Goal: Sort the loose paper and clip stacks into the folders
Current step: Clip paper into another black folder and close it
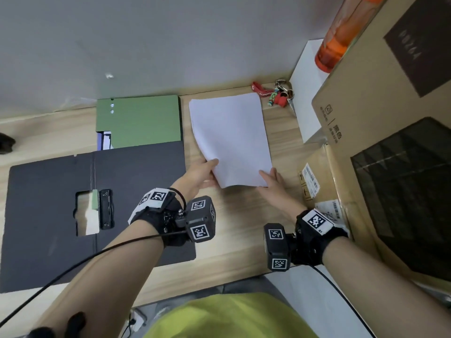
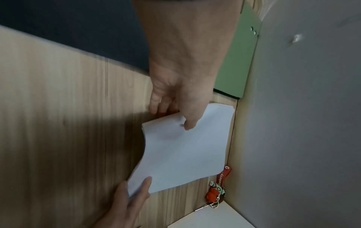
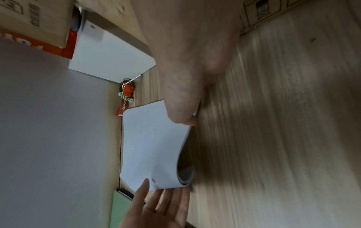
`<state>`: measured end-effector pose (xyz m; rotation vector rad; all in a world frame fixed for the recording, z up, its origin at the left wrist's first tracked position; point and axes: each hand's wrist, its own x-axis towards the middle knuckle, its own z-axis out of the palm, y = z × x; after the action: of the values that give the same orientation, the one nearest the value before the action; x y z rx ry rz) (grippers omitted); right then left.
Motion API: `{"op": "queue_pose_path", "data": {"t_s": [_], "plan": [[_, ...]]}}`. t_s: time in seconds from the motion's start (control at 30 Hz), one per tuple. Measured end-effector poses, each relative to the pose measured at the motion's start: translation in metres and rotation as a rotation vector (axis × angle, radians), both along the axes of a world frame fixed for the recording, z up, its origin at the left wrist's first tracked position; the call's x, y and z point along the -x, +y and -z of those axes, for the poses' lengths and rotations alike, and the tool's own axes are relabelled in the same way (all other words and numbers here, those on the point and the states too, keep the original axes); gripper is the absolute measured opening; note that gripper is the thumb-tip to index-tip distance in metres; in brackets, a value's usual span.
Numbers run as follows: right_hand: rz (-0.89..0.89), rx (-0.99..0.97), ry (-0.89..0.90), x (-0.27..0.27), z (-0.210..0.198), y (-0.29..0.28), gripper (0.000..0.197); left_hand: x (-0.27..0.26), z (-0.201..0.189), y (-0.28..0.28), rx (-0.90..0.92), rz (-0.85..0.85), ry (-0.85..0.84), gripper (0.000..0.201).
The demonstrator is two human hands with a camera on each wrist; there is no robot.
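- left hand (image 1: 200,173) is pinching the near left corner of the paper stack (image 1: 230,137), thumb lying on top, other fingers tucked beneath; that corner is lifting and curling off the desk (image 1: 234,225).
- right hand (image 1: 273,181) is touching the near right corner with straight, loosely spread fingers, thumb lying on the top sheet; no curl round the paper.
- stack is lying on the desk between the green folder (image 1: 144,120) and the white box (image 1: 310,93); far edge is sitting close to the wall.
- black folder (image 1: 61,215) is lying open at left, its clip (image 1: 105,209) showing.
- red keychain strap (image 2: 222,175) is reading "strawberry", partly legible; cardboard box (image 1: 390,98) is bearing a dark panel with mirrored letters i cannot make out, plus small printed characters.
- both forearms are reaching forward, wrists wearing black mounts with coded square markers.
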<state>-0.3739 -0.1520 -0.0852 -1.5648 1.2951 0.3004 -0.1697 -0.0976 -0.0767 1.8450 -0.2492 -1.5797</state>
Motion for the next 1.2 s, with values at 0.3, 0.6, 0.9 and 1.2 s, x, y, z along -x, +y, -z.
{"op": "queue_pose_path", "data": {"t_s": [0.3,0.6,0.9,1.2], "plan": [[-0.020,-0.141,0.012,0.004,-0.004,-0.011,0.061,-0.001,0.006,-0.018,0.120,-0.105,-0.179,0.027],[0.623,-0.030,-0.157,0.009,0.001,0.002,0.039,-0.016,-0.011,0.015,0.198,0.020,-0.177,0.066],[0.647,-0.234,-0.247,-0.034,-0.002,0.051,0.033,-0.062,-0.027,0.096,0.195,0.230,-0.113,0.053],[0.493,0.199,-0.637,-0.144,-0.113,0.066,0.023,-0.140,-0.097,0.123,0.490,-0.105,-0.458,0.050]]}}
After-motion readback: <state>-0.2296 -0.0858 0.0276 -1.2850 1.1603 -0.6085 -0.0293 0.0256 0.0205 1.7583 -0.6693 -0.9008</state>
